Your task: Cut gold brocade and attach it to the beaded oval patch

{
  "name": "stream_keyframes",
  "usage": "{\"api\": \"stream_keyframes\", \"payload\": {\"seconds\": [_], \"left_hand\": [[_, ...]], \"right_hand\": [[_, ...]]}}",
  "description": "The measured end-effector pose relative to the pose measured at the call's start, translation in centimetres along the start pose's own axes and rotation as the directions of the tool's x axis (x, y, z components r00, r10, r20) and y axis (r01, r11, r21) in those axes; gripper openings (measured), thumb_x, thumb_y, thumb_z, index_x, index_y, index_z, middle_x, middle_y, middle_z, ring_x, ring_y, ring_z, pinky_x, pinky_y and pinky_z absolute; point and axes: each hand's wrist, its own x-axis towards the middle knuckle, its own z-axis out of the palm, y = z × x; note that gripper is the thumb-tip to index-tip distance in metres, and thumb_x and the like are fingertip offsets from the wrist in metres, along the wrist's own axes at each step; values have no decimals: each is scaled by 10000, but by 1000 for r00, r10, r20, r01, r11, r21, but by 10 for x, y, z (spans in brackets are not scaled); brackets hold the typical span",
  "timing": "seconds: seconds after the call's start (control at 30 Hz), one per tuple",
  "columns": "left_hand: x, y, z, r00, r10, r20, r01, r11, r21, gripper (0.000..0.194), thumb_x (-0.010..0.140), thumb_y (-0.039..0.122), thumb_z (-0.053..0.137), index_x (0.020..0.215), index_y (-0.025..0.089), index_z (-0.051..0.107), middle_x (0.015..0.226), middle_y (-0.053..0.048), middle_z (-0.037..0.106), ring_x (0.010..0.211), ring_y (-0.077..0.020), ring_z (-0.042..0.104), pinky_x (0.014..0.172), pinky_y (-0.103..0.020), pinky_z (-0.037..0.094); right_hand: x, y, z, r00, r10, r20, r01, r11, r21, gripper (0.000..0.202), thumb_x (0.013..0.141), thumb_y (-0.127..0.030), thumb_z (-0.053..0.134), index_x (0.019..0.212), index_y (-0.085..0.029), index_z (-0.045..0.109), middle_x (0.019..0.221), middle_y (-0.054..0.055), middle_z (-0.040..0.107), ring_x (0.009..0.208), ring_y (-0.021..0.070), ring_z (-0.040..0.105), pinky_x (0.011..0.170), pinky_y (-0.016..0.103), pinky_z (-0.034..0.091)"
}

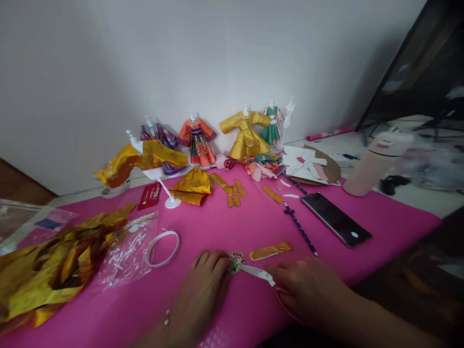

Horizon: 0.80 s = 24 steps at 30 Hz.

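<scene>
Evidently, scissors meet a round patterned piece between two hands

Right at the near part of the pink-covered counter (pixel 206 224), the round patterned piece (pixel 237 259) lies just beyond the left hand (pixel 205 285), whose fingers are drawn close together at its left edge. Whether they pinch it or simply press it down, I cannot tell. The right hand (pixel 308 287) is closed around the red handles of the scissors (pixel 258 273), their pale blades reaching leftward to the piece's right edge. Blur hides how far those blades stand apart.

Judging by this pose, the step in hand is cutting or trimming at the edge of the piece. Any cut from here calls for a steady left hand, fingertips clear of the blade line, and the piece turned a little at a time so the curve stays even. Small as it is, it could slip or buckle if held loosely.

Just beyond the scissors lies a gold strip (pixel 271 251); past it, to the right, are a dark patterned pencil (pixel 300 229) and a phone (pixel 337 218). Off to the left, a white ring (pixel 156 265) sits near a clear bag of white bits (pixel 126 256).
</scene>
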Motion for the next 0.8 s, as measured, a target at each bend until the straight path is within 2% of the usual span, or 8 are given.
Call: {"api": "stream_keyframes", "payload": {"seconds": [0.27,0.37,0.47,0.57,0.63,0.7,0.77,0.8], "left_hand": [[0,-21,0,999,39,24,-40,997,64,261,957,98,488,1110,251,633,1119,-33,683,992,-239,628,915,-431,490],[-1,-26,-3,997,65,50,-69,994,84,249,977,175,511,1173,271,631,1164,-36,684,1021,-258,638,900,-447,512],[-2,-27,-6,996,80,40,-84,989,123,261,996,261,515,1241,277,602,1234,-59,666,1063,-285,637,889,-478,539],[-4,-18,-1,990,141,21,-143,979,144,290,1022,255,453,1289,242,566,1285,-97,644,1102,-280,635,893,-461,569],[-6,-8,7,962,273,20,-272,945,181,294,1034,226,395,1263,187,576,1309,-137,639,1143,-293,631,879,-445,589],[-6,4,19,926,375,34,-372,898,233,244,1027,223,411,1127,193,631,1256,-130,677,1095,-302,664,849,-439,603],[-6,14,32,895,437,95,-446,860,249,199,1008,247,488,1140,188,625,1287,-131,665,1115,-285,662,875,-388,596],[-5,18,38,895,439,79,-444,862,245,202,998,266,523,1162,193,616,1315,-129,649,1142,-276,649,909,-377,579]], "right_hand": [[6,13,-10,1000,-26,0,26,1000,11,369,749,-116,561,1056,-233,726,866,38,759,686,179,648,537,282,301],[6,19,-19,1000,-17,-13,18,1000,19,434,766,-108,569,1155,-254,693,952,35,762,731,177,666,558,283,309],[6,26,-29,1000,5,-6,-5,1000,24,374,794,-116,590,1124,-247,707,904,28,763,719,179,670,561,292,297],[7,34,-34,1000,27,-15,-27,999,27,338,827,-135,608,1130,-243,709,852,27,757,710,183,664,571,300,291],[6,37,-33,999,41,-33,-40,999,35,340,837,-128,602,1136,-255,702,855,21,754,719,182,662,580,301,294],[4,39,-27,998,54,-43,-52,997,49,328,838,-125,600,1112,-275,701,844,2,753,709,176,662,578,298,293],[1,40,-19,997,62,-42,-59,996,64,349,829,-123,600,1121,-290,691,841,-12,754,698,173,666,567,297,289],[0,41,-15,997,62,-41,-59,996,73,377,819,-121,600,1142,-297,683,841,-14,753,694,176,668,561,299,284]]}}
